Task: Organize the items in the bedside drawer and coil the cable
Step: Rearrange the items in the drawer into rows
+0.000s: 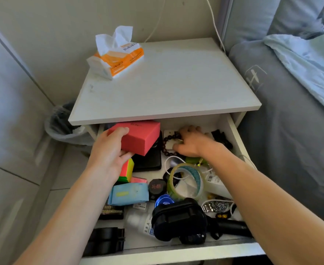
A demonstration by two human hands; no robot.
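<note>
The bedside drawer (238, 139) stands pulled out, crammed with small items. My left hand (109, 150) grips a red box (140, 137) at the drawer's back left, lifted above a black case (149, 161). At the back of the drawer my right hand (190, 142) reaches in, fingers curled over a brown bead bracelet (166, 140) and a white card; whether it holds them I cannot tell. A white cable (171, 158) loops loosely in the middle, partly under a roll of clear tape (186, 180).
The drawer also holds a colourful cube (127, 169), a blue tissue pack (128, 194), a black pouch (178, 219), a wristwatch (217, 205) and bottles. A tissue pack (117, 58) lies on the nightstand top (166, 83). A bin (65, 127) stands left, the bed (291, 111) right.
</note>
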